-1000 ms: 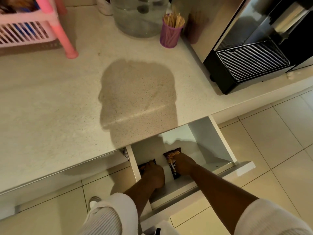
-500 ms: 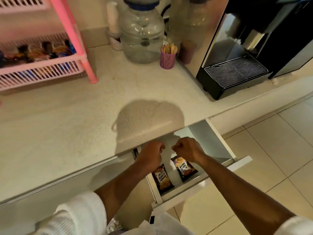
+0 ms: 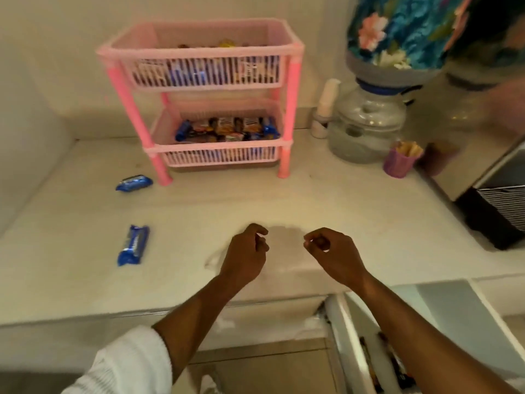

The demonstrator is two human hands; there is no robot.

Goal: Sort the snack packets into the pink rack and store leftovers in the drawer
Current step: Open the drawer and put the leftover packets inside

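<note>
The pink rack (image 3: pixel 295 81) stands at the back of the pale counter (image 3: pixel 326 200). Its lower tier holds several snack packets (image 3: pixel 227 129), and more show through the slats of the upper tier. Two blue packets lie loose on the counter, one (image 3: pixel 134 183) by the rack's left foot and one (image 3: pixel 133 245) nearer me. My left hand (image 3: pixel 247 251) and my right hand (image 3: pixel 331 251) hover over the counter's front edge, fingers loosely curled and holding nothing. The drawer (image 3: pixel 339 331) is pulled out at lower right, with dark packets (image 3: pixel 369 362) partly visible inside.
A clear water jar (image 3: pixel 366 123) topped by a bottle in a floral cover (image 3: pixel 403 32) stands right of the rack. Next to it are a purple cup of sticks (image 3: pixel 400 163) and a stack of white cups (image 3: pixel 326 100). A black coffee machine (image 3: pixel 500 211) fills the right edge.
Both hands have let go of the packets in the drawer and risen above the counter's front edge. The view has tilted up, bringing the whole rack and two blue packets into sight.
</note>
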